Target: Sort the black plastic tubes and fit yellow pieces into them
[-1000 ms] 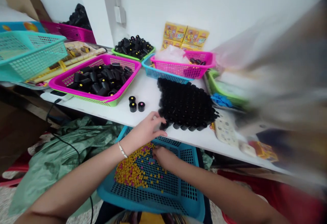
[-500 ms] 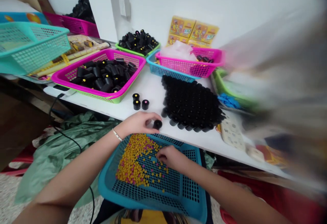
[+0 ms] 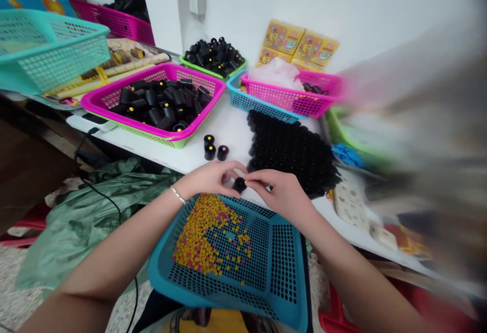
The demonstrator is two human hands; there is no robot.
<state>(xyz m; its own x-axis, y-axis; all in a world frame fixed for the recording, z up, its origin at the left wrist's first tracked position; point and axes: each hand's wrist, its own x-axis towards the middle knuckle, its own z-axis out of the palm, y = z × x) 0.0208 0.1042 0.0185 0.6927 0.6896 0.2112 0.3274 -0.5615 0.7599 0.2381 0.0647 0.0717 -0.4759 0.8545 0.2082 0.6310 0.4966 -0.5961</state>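
My left hand [image 3: 213, 178] is closed around a small black cap [image 3: 239, 185] at the table's front edge. Over the cap, my right hand [image 3: 276, 186] pinches a tiny yellow piece [image 3: 246, 183] between thumb and fingertips, close to the cap's top. Below both hands, a blue basket [image 3: 281, 292] rests on my lap with many small yellow and pink pieces [image 3: 201, 242] spread in its left half. Just beyond my left hand stand a few black caps [image 3: 209, 151] with a yellow or pink dot on top. To the right, a dense block of black caps [image 3: 289, 150] stands upright in rows.
A pink basket [image 3: 133, 129] full of dotted black caps stands at the left, with a green basket [image 3: 186, 64] of them behind. Pink [image 3: 274, 95] and blue baskets are stacked at the back. Yellow boxes [image 3: 283, 36] lean on the wall. Blurred plastic covers the right side.
My right hand has risen from the blue basket to the cap in my left hand, bringing a yellow piece. My left hand keeps its hold on the cap. The view has shifted slightly.
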